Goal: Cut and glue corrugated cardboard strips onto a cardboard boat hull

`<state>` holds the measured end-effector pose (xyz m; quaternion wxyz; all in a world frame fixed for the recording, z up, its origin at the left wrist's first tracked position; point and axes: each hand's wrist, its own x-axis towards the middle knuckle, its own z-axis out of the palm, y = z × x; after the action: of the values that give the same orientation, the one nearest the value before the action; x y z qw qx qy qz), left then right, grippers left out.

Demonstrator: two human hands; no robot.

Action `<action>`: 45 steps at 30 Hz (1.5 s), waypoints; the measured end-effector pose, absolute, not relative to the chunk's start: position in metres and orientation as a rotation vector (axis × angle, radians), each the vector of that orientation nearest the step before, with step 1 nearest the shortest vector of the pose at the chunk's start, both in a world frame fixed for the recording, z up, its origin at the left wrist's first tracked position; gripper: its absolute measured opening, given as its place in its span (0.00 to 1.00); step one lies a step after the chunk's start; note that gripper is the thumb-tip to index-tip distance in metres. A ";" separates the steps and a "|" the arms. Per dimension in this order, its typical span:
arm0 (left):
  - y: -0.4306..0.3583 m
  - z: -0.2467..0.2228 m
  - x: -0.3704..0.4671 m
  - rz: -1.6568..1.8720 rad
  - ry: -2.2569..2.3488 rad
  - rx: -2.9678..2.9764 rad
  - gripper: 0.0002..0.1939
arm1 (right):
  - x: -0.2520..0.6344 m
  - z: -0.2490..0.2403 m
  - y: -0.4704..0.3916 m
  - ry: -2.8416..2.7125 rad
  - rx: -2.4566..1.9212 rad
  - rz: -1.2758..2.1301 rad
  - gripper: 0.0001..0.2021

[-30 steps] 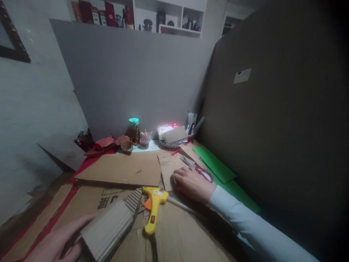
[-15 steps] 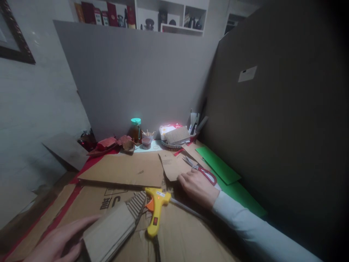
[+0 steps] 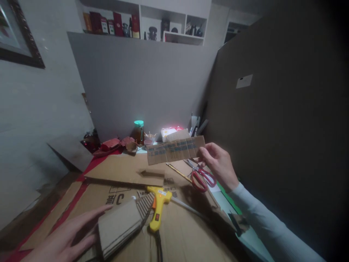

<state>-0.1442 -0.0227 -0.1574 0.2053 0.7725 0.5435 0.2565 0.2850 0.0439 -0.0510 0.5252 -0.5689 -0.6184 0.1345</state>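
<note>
My right hand [image 3: 218,163] pinches the right end of a cardboard strip [image 3: 176,150] with blue print, held up above the table. Below it lie red-handled scissors [image 3: 200,178] and a thin yellow pencil-like stick [image 3: 178,172]. At the lower left, my left hand [image 3: 73,233] has its fingers apart beside a small folded cardboard piece [image 3: 121,225] with a ribbed end; whether the fingertips touch it I cannot tell. Just right of that piece lies a yellow glue gun [image 3: 158,209], a grey glue stick [image 3: 188,208] jutting from its back.
A flat cardboard sheet [image 3: 114,169] lies on the printed cardboard covering the table. Behind stand a bottle with a teal lid [image 3: 139,131] and a small tub of sticks [image 3: 149,137]. Red scraps [image 3: 110,143] sit at the back left. Grey panels [image 3: 141,80] enclose the back and right.
My right hand has lifted the cardboard strip off the table, uncovering the pencil-like stick and more of the scissors. The view has tilted slightly. My left hand stays beside the folded piece.
</note>
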 end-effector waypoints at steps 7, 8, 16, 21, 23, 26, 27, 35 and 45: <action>-0.035 -0.100 -0.129 0.614 1.528 1.972 0.26 | 0.256 -0.047 0.021 -1.289 -1.038 0.777 0.13; -0.036 -0.092 -0.129 0.647 1.556 1.933 0.25 | 0.252 -0.046 0.019 -1.270 -1.003 0.814 0.13; -0.034 -0.044 -0.100 1.273 1.251 1.359 0.23 | 0.199 -0.039 -0.004 -1.263 -0.783 1.142 0.14; -0.041 -0.031 -0.070 1.464 0.989 1.134 0.10 | 0.173 -0.039 -0.031 -1.333 -0.811 1.333 0.12; -0.043 -0.031 -0.067 1.477 0.960 1.089 0.11 | 0.168 -0.038 -0.036 -1.432 -0.833 1.317 0.11; -0.046 -0.030 -0.066 1.507 0.938 1.046 0.08 | 0.166 -0.037 -0.039 -1.585 -0.852 1.289 0.10; -0.048 -0.029 -0.066 1.525 0.938 1.048 0.07 | 0.166 -0.036 -0.040 -1.622 -0.876 1.285 0.10; -0.058 -0.032 -0.069 1.545 0.967 1.129 0.09 | 0.169 -0.036 -0.043 -1.889 -0.891 1.351 0.15; -0.069 -0.040 -0.057 1.446 0.731 1.095 0.22 | 0.165 -0.065 -0.064 -2.267 -0.668 -0.611 0.25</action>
<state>-0.0574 -0.0686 -0.0399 0.5588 0.4645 0.3101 0.6130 0.1647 -0.0641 -0.0652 0.3433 -0.2572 -0.8722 -0.2352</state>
